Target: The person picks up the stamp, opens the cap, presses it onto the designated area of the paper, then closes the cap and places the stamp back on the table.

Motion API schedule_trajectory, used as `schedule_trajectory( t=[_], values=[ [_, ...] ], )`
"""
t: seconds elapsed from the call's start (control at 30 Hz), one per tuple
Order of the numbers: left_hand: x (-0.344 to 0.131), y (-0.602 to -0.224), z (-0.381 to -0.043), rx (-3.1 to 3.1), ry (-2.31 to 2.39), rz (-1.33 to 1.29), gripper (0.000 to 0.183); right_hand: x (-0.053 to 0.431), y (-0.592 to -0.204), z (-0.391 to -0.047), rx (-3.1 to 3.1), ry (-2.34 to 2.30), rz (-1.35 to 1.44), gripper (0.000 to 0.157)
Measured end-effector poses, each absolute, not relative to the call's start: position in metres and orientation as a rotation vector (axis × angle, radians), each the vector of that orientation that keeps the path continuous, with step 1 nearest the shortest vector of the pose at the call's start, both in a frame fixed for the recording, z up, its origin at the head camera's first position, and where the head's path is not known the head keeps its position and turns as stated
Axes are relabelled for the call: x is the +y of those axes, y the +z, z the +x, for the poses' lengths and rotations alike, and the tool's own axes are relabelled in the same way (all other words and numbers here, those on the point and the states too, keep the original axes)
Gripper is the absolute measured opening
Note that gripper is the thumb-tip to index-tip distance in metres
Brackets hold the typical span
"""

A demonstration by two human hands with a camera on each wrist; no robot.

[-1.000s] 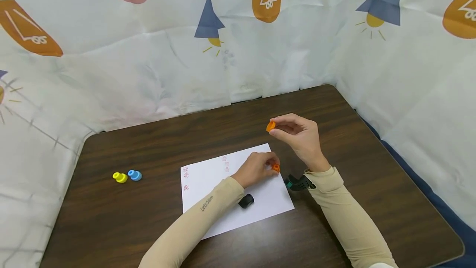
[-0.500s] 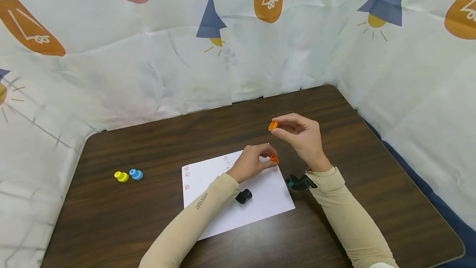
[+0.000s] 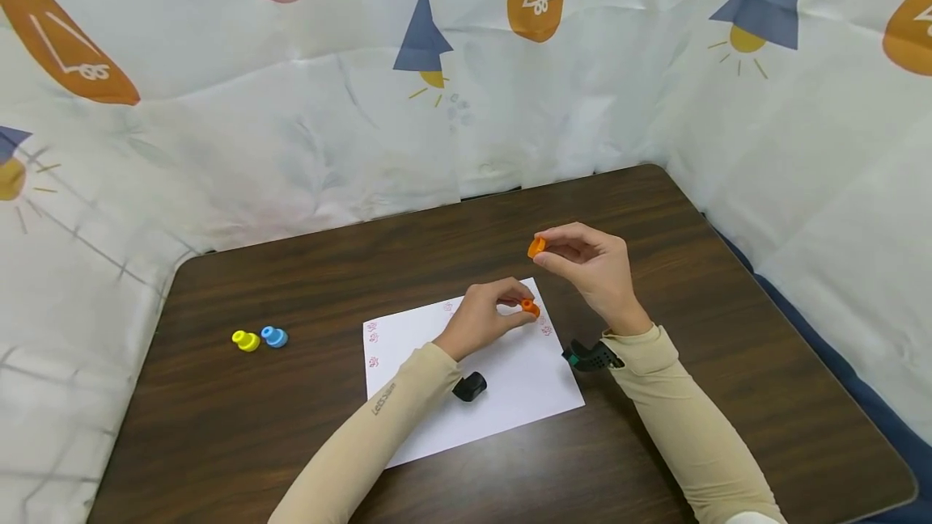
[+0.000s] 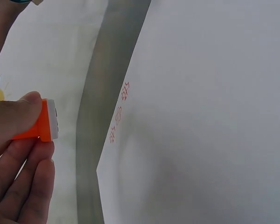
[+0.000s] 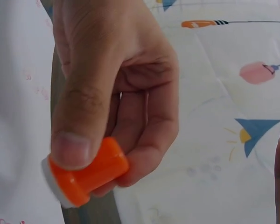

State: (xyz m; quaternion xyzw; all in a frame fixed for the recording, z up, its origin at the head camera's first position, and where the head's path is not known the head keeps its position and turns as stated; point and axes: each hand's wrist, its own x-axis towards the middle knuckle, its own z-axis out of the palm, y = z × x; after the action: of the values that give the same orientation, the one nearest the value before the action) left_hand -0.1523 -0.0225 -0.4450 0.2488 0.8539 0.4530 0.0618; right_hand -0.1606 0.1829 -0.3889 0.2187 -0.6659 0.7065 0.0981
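Observation:
My left hand (image 3: 476,322) pinches a small orange stamp (image 3: 530,308) over the upper right corner of a white sheet of paper (image 3: 524,382). In the left wrist view the stamp's pale face points sideways in the picture, with the thumb on its orange body. Past the sheet's top right corner, my right hand (image 3: 593,269) pinches an orange cap (image 3: 536,247) between thumb and fingertips, raised above the table. Red printed marks (image 3: 546,330) lie on the sheet below the stamp, and others (image 3: 374,338) run along its left edge.
A yellow stamp (image 3: 246,340) and a blue stamp (image 3: 274,336) stand together on the dark wooden table (image 3: 306,281), left of the paper. A patterned white curtain (image 3: 306,144) hangs behind and beside the table.
My left hand has drawn the stamp up and leftward from the sheet's right edge, and red marks show there. The right hand still holds the cap in nearly the same place.

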Motion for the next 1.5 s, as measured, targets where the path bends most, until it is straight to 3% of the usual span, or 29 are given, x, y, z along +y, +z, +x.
schedule_trajectory(
  t=[0.4,1.5],
  values=[
    [-0.053,-0.444,-0.137,2.511,1.634,0.497,0.026,0.170,-0.395,-0.158,-2.004,2.108,0.708,0.030],
    [-0.117,-0.400,-0.113,2.276,2.308,0.282,0.031,0.107,-0.388,-0.151,-2.036,2.113,0.843,0.032]
  ],
)
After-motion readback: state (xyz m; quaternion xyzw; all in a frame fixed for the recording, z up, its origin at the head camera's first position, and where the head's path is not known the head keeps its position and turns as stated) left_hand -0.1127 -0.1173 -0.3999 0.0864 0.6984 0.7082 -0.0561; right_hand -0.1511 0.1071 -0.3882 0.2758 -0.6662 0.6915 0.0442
